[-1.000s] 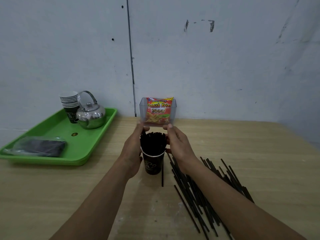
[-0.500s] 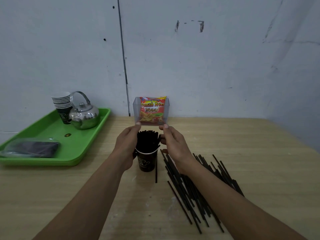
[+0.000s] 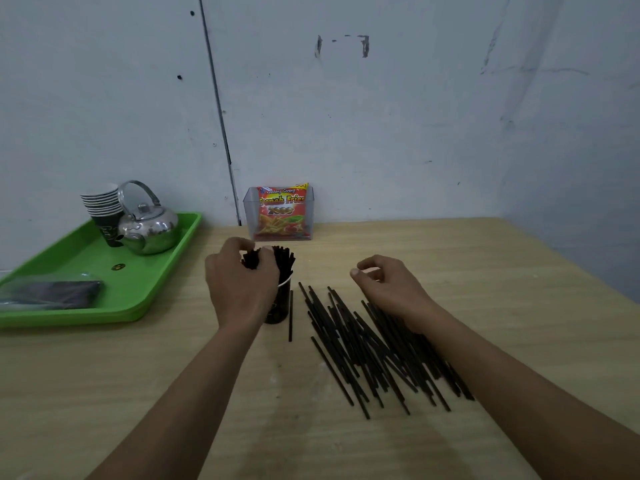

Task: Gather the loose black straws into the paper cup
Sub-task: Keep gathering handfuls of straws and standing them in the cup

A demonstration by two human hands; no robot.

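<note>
A black paper cup stands upright on the wooden table, packed with black straws that stick out of its top. My left hand is wrapped around the tops of those straws and covers most of the cup. A pile of loose black straws lies flat to the right of the cup, and a single straw lies right beside the cup. My right hand hovers over the far end of the pile, fingers curled, with nothing visibly in it.
A green tray at the left holds a steel kettle, stacked paper cups and a dark wrapped packet. A clear box with a snack bag stands against the wall behind the cup.
My right hand has left the cup and moved right, above the loose pile. My left hand has closed over the straw tops in the cup. The view has shifted.
</note>
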